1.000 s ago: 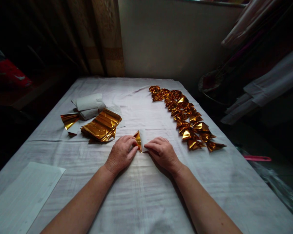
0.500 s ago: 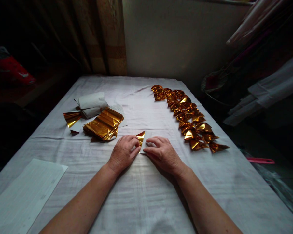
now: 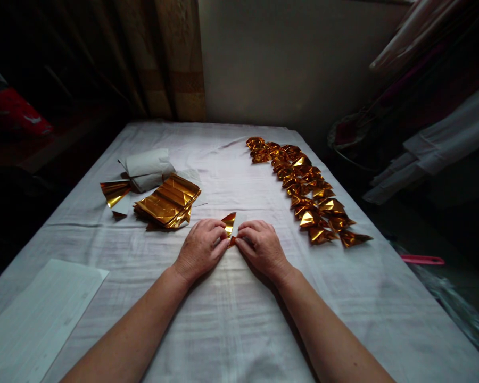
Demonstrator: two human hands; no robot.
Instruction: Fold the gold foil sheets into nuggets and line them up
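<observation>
A small sheet of gold foil paper, partly folded, lies on the white-covered table between my two hands. My left hand pinches its left side, fingers bent and thumb pressed down near the front edge. On the other side my right hand is closed on the sheet's front right corner, where a little gold flap shows at the thumb. Much of the sheet is hidden under my fingers. Just beyond my left hand sits a stack of gold foil sheets.
Folded gold foil pieces run in rows along the table's right side. A white paper bundle and a loose gold sheet lie behind the stack. White paper rests at front left. A pink handle shows beyond the right edge.
My right hand has come closer to the left one and its fingers have closed down. The front right corner of the foil paper is now turned over, showing gold.
</observation>
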